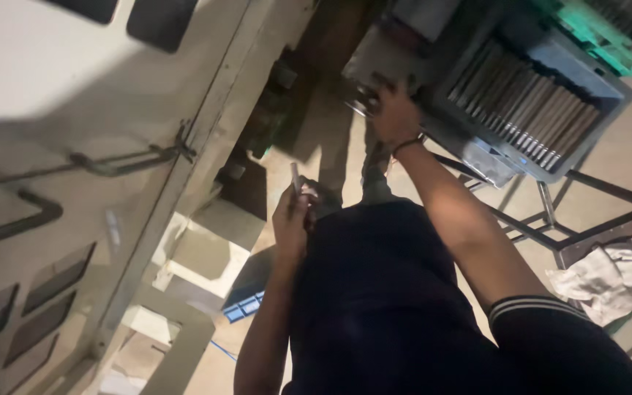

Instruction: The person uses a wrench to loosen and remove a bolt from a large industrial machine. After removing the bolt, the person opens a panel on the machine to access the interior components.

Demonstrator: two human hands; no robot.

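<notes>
My right hand reaches forward to the near corner of a grey crate filled with several metal rods lying side by side. Its fingers are curled around what looks like a shiny metal rod at the crate's edge. My left hand is held closer to my body, shut on a thin pale metal rod that points upward. A dark band sits on my right wrist. My dark trousers fill the lower middle of the view.
The crate rests on a dark metal frame stand. A crumpled white cloth lies at the right. A large pale machine housing with handles fills the left. A blue crate sits on the floor below.
</notes>
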